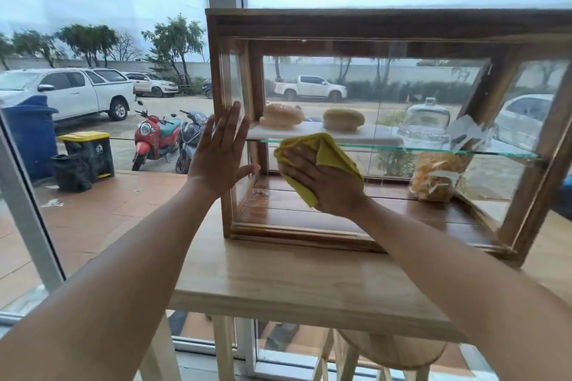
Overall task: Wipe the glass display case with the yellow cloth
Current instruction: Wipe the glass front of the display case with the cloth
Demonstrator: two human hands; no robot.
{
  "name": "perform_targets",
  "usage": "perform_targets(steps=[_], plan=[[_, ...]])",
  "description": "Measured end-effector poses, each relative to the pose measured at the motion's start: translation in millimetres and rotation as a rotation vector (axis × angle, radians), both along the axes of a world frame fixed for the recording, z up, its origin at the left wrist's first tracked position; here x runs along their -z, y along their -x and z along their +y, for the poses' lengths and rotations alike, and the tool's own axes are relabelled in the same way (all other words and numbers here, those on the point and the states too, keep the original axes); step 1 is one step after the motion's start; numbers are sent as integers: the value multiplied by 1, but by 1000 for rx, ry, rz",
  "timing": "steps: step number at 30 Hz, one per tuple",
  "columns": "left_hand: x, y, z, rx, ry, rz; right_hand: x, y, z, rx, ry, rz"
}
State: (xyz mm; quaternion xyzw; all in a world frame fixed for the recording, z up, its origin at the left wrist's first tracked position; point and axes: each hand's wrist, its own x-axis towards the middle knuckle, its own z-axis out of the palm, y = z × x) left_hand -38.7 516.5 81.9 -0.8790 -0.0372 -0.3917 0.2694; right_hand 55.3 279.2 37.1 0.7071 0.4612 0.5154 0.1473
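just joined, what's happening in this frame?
A person is wiping a wood-framed glass display case on a wooden table. The right hand presses a yellow cloth against the front glass, near the glass shelf's left end. The left hand lies flat and open against the case's left corner, apparently bracing it. Inside: two buns on the shelf, a bag of snacks below.

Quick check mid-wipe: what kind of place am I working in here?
Probably a small cafe or bakery shopfront. A wood-framed glass display case holds round buns and a bagged snack, standing on a wooden counter at a street-facing window overlooking parked vehicles.
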Motion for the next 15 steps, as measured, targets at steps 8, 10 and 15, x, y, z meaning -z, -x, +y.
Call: perform_targets(steps=[8, 10, 15], plan=[[-1, 4, 0, -23, -13, -5, -5, -2, -43, -18, 304, 131], [-1, 5, -2, -19, -2, 3, -43, 2, -25, -80, 4, 82], [-7, 9, -2, -21, -23, 35, -63, 8, 36, -33, -387, -20]])
